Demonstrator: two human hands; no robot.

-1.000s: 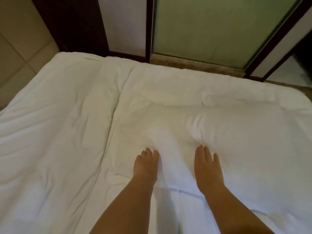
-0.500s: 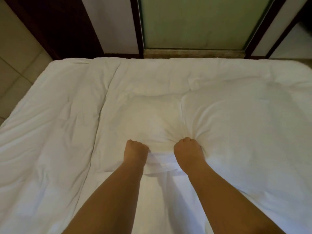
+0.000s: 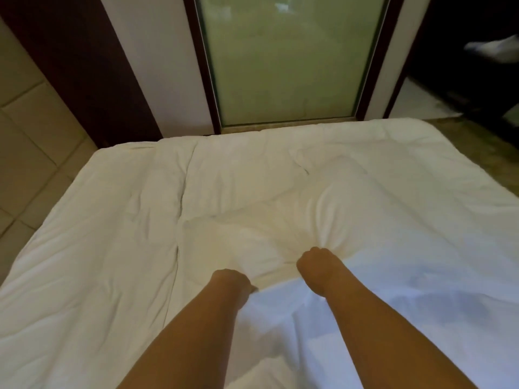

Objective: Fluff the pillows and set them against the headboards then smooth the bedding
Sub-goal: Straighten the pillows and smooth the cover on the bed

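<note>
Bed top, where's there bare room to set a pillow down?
The wide left stretch of the duvet, between the long crease and the edge by the tiled floor, is free. So is the far strip below the glass panel. It is crowded in the near middle, where the left grip and right grip bunch the fabric.

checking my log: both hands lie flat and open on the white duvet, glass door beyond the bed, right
Not flat: the head view shows the left hand and right hand curled, gripping bunched duvet. The white duvet and the glass door beyond are as you say.
</note>
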